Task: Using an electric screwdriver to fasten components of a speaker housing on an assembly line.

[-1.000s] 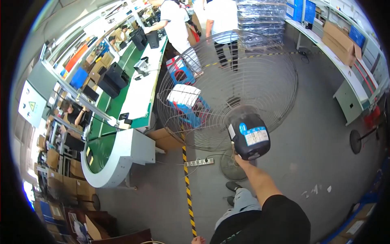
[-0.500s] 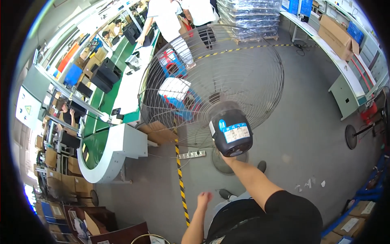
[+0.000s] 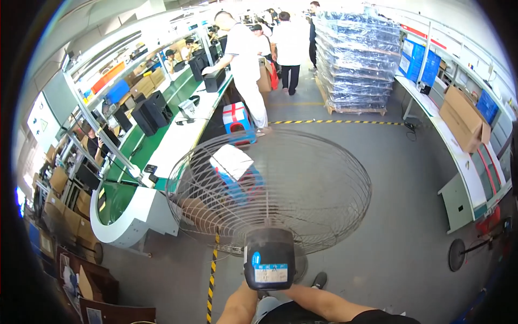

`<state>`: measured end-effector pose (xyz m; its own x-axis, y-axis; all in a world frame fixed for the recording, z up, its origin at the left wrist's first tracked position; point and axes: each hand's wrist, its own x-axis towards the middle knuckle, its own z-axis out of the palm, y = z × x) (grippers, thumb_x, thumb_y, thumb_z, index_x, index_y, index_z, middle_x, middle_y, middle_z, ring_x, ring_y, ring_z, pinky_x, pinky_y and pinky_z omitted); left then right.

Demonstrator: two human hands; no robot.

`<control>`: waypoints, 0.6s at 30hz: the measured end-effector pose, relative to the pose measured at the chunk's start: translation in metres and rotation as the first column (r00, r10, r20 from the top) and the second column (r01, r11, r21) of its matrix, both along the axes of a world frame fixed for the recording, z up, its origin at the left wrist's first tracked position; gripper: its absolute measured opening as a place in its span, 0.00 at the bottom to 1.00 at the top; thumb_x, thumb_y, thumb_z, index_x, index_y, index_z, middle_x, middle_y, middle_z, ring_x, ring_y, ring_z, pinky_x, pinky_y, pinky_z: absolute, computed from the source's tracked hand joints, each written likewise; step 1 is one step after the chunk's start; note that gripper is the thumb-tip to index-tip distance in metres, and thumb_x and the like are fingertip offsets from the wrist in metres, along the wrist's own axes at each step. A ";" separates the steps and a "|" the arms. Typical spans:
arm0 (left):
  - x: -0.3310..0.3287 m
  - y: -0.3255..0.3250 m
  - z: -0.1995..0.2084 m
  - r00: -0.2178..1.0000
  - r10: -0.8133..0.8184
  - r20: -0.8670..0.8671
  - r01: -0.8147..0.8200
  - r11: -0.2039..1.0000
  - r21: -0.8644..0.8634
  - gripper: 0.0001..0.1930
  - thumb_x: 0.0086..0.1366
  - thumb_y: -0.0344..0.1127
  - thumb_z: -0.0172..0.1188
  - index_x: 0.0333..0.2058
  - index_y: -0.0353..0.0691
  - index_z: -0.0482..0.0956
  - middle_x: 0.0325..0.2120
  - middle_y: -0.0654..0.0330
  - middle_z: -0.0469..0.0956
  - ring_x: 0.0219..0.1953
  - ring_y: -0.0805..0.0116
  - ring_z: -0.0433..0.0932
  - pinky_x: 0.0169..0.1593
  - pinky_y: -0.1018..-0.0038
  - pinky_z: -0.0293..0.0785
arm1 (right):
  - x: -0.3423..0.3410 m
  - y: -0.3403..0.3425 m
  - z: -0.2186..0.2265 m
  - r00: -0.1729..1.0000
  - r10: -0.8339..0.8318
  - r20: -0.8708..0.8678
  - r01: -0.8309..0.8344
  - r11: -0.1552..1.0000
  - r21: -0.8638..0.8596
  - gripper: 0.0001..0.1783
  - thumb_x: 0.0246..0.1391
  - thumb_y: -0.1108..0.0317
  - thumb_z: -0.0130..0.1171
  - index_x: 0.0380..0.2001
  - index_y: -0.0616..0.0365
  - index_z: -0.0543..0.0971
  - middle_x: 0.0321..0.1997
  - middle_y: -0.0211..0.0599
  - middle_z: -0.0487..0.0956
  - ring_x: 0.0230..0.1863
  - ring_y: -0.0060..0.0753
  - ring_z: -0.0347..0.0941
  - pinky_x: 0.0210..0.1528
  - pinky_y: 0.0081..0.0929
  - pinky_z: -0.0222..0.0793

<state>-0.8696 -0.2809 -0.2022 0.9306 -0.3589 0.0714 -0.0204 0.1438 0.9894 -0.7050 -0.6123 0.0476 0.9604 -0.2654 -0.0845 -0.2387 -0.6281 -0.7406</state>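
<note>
A large floor fan stands right in front of me, its round wire cage (image 3: 345,216) facing away and its black motor housing (image 3: 270,251) toward me. The housing carries a blue and white label. My left hand (image 3: 246,291) and my right hand (image 3: 294,292) both reach in beneath the housing, one from each side. Their fingers are hidden behind it, so whether they grip the fan's post cannot be seen. Through the cage show blue plastic stools, the nearer stool (image 3: 248,186) with a white cover (image 3: 231,161) on its seat.
At the left runs a green conveyor (image 3: 116,202) with a rounded white end (image 3: 127,218). A person in white (image 3: 247,70) stands beside it. Wrapped pallet goods (image 3: 356,62) stand at the back. A workbench (image 3: 456,148) with a cardboard box (image 3: 463,119) lines the right. Yellow-black tape (image 3: 212,281) marks the floor.
My left hand, earlier free at the lower left, now reaches beneath the motor housing beside my right. The view has tilted up; the fan sits lower and further left in it.
</note>
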 end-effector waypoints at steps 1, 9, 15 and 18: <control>0.000 -0.004 -0.001 1.000 0.008 -0.012 -0.009 1.000 -0.007 0.23 0.68 0.46 0.41 0.58 0.46 0.67 0.60 0.58 0.65 0.62 0.56 0.61 0.65 0.58 0.55 | 0.007 0.002 0.000 1.000 0.015 0.011 -0.015 1.000 0.002 0.31 0.53 0.48 0.48 0.54 0.57 0.72 0.56 0.51 0.73 0.57 0.55 0.68 0.59 0.40 0.62; -0.019 -0.027 -0.018 0.990 0.005 -0.139 -0.015 0.997 -0.070 0.23 0.68 0.46 0.41 0.57 0.45 0.67 0.59 0.57 0.66 0.60 0.55 0.63 0.63 0.57 0.57 | 0.025 0.032 0.015 0.995 0.073 0.064 -0.074 0.997 0.004 0.30 0.53 0.49 0.49 0.54 0.57 0.72 0.56 0.51 0.73 0.57 0.54 0.68 0.59 0.40 0.62; -0.042 -0.070 0.003 0.960 0.016 -0.281 -0.057 0.989 -0.138 0.22 0.68 0.46 0.41 0.57 0.44 0.67 0.58 0.56 0.67 0.59 0.55 0.64 0.62 0.57 0.58 | -0.018 0.020 -0.001 0.988 0.148 0.049 -0.148 0.989 -0.013 0.29 0.53 0.50 0.49 0.54 0.57 0.72 0.56 0.50 0.73 0.57 0.54 0.68 0.58 0.39 0.62; -0.067 -0.060 0.028 0.927 0.054 -0.370 -0.113 0.984 -0.140 0.22 0.68 0.45 0.41 0.57 0.43 0.67 0.58 0.55 0.67 0.59 0.55 0.65 0.62 0.57 0.59 | -0.064 0.019 -0.014 0.976 0.215 0.023 -0.215 0.977 0.012 0.29 0.53 0.50 0.49 0.54 0.57 0.72 0.56 0.50 0.73 0.57 0.53 0.68 0.58 0.39 0.62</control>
